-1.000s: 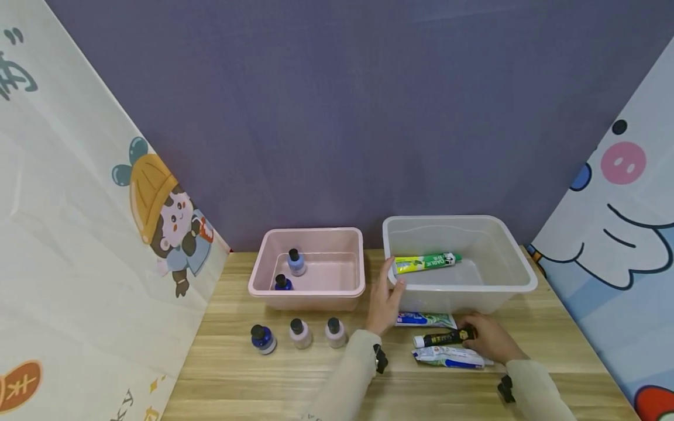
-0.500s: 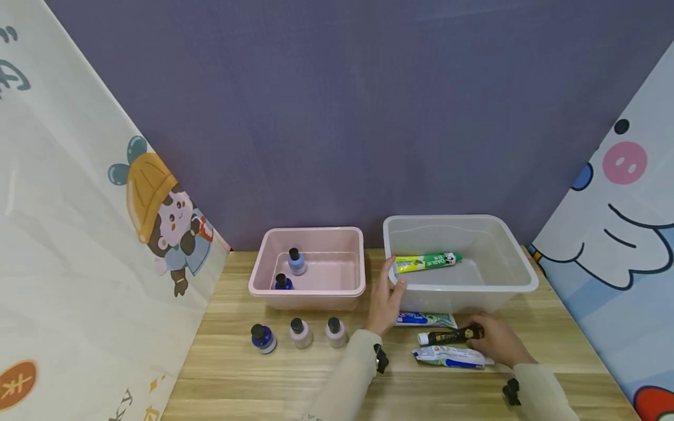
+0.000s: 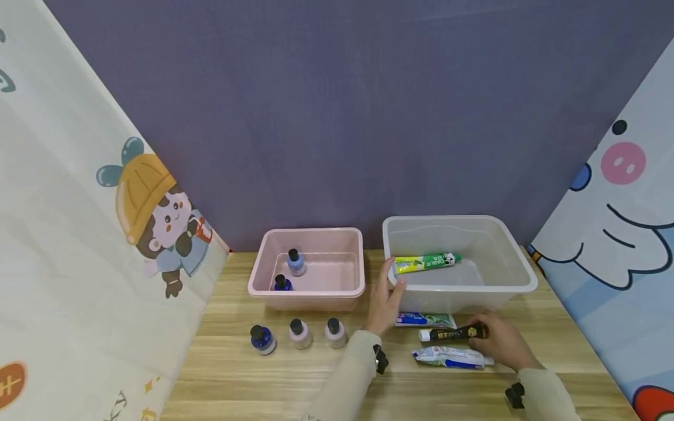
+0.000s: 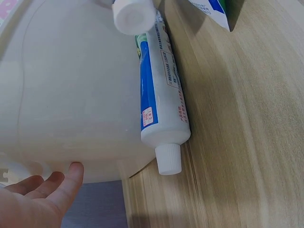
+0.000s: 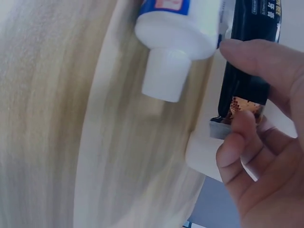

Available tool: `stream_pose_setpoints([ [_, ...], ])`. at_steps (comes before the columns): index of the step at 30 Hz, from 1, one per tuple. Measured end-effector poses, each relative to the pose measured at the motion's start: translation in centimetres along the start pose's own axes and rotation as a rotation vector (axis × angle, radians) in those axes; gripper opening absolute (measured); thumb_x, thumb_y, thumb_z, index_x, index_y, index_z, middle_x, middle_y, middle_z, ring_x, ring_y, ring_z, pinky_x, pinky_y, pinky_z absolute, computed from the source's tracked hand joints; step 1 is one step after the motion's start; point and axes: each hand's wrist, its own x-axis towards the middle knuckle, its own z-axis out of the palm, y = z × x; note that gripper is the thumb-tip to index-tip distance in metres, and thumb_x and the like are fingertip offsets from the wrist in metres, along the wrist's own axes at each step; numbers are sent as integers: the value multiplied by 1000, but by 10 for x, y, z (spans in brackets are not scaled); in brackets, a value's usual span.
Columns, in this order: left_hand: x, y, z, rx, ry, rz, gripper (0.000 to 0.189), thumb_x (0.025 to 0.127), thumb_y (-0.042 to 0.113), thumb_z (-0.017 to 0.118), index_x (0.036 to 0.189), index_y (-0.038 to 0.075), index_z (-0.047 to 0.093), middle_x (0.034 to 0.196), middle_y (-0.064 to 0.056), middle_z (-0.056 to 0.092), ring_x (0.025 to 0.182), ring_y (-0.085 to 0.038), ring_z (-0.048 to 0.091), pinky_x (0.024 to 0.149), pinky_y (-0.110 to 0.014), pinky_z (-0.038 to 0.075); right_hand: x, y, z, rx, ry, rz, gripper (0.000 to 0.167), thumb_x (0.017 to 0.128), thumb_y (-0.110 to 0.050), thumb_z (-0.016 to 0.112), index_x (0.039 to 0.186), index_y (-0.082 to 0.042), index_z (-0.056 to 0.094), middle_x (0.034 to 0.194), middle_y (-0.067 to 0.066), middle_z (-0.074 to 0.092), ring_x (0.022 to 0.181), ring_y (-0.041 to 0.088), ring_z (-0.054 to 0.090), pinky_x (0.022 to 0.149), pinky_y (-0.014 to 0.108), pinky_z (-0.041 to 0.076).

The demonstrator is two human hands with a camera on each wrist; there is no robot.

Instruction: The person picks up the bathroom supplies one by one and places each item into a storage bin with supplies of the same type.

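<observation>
My right hand (image 3: 502, 342) pinches the flat end of a black toothpaste tube (image 3: 444, 334), its white cap pointing left. In the right wrist view thumb and fingers clasp the dark tube (image 5: 254, 28). My left hand (image 3: 384, 304) rests against the front left corner of a whitish plastic bin (image 3: 463, 288); in the left wrist view its fingers (image 4: 69, 187) lie extended along the wall. A green-yellow toothpaste tube (image 3: 423, 263) lies in the bin. One blue-and-white toothpaste tube (image 3: 426, 320) lies along the bin's front, partly behind my left hand; another (image 3: 447, 356) lies nearer.
Left of the whitish bin stands a pink bin (image 3: 316, 301) with a light blue bottle (image 3: 296, 264) and a dark blue bottle (image 3: 282, 283) inside. In front of it stand a dark blue bottle (image 3: 263, 340) and two pale pink bottles (image 3: 301, 336) on the wooden table (image 3: 237, 386).
My right hand has shifted slightly to the right with the black toothpaste tube. The left hand has stayed at the bin's corner.
</observation>
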Motion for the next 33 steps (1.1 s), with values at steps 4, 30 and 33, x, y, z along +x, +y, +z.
stream_pose_setpoints([
  [4, 0, 0, 0, 5, 8, 3, 56, 106, 38, 52, 157, 45, 30, 155, -1, 50, 120, -23, 58, 95, -35, 51, -3, -6, -6, 10, 7, 18, 35, 75, -15, 86, 107, -12, 72, 98, 2, 65, 78, 15, 52, 65, 32, 44],
  [30, -1, 0, -1, -14, -4, -18, 55, 106, 38, 51, 156, 49, 29, 140, -2, 59, 101, -13, 58, 84, -29, 51, -10, -22, -24, -12, 142, -26, 33, 78, -11, 86, 107, -14, 71, 95, 1, 62, 74, 10, 50, 58, 25, 40],
  [33, -1, 1, -2, -8, -1, -21, 54, 106, 42, 50, 156, 48, 29, 143, -2, 58, 105, -15, 59, 89, -31, 51, -10, -23, -23, -29, 142, -32, 33, 77, -14, 88, 105, -14, 71, 93, -2, 62, 74, 9, 51, 59, 26, 42],
])
